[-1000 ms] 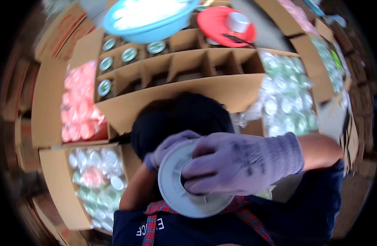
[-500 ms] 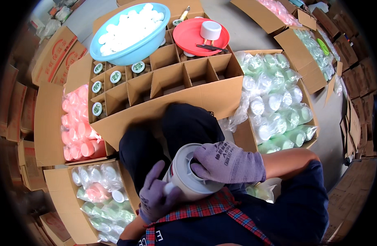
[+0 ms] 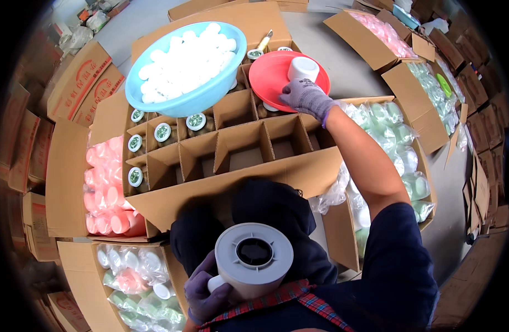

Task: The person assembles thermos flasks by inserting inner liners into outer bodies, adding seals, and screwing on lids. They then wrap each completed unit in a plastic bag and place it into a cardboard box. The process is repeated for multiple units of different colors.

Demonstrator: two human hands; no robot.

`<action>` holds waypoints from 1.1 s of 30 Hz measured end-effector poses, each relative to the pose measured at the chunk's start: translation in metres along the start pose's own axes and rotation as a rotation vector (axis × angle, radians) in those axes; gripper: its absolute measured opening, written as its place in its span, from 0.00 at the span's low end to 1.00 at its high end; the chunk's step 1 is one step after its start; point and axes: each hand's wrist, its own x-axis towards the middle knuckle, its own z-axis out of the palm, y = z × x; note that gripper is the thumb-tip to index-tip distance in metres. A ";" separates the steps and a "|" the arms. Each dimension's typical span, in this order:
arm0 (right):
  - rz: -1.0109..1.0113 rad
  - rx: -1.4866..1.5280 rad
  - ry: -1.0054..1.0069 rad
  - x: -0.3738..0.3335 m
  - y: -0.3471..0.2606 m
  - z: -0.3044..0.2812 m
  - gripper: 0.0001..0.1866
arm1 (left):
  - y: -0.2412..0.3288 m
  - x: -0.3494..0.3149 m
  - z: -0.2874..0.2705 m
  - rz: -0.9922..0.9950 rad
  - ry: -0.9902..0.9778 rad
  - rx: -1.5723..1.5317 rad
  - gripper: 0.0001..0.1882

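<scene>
Close to my lap, my left hand [image 3: 209,290] is wrapped round the side handle of a pale grey thermos jug [image 3: 249,288]. The jug's flat round end faces up, with a ribbed ring about a dark round opening [image 3: 254,252]. My right arm stretches forward to a shallow red basin [image 3: 265,83] on the divided carton. There my right hand [image 3: 309,99], fingers curled, is down at the basin's near right side, beside a white cup-shaped piece [image 3: 304,69]. Whatever lies under its fingers is hidden. Both hands wear grey-purple knit gloves.
A blue basin [image 3: 134,83] of white round pieces stands on the divided carton [image 3: 238,177], whose cells hold several round-capped items. Open cartons of bagged pink [image 3: 108,177], green and white [image 3: 393,133] parts flank me. A yellow-handled tool [image 3: 264,40] lies behind.
My right hand has left the jug's top and reached forward to the red basin, uncovering the dark opening. My left hand still holds the jug.
</scene>
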 end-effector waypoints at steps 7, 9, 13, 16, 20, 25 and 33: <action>0.038 -0.193 -0.162 0.024 0.006 0.002 0.14 | -0.002 0.015 -0.005 -0.080 -0.032 -0.124 0.19; 0.004 -0.296 -0.116 0.023 0.001 0.016 0.12 | -0.011 0.012 -0.009 -0.097 -0.053 -0.135 0.19; -0.012 -0.420 -0.053 0.026 0.002 0.018 0.12 | -0.006 0.011 -0.005 -0.108 -0.010 -0.162 0.20; -0.011 -0.190 0.184 0.012 0.017 0.013 0.12 | -0.001 0.009 -0.009 -0.142 -0.087 -0.199 0.16; 0.264 0.959 0.277 -0.052 -0.004 -0.028 0.12 | -0.013 0.013 -0.028 -0.194 -0.176 -0.144 0.16; 0.049 1.483 0.321 -0.203 -0.046 -0.028 0.18 | -0.007 0.054 -0.037 -0.306 -0.557 -0.118 0.23; -0.979 0.427 0.444 -0.329 -0.144 -0.072 0.17 | -0.024 0.079 -0.007 -0.247 -0.977 -0.434 0.20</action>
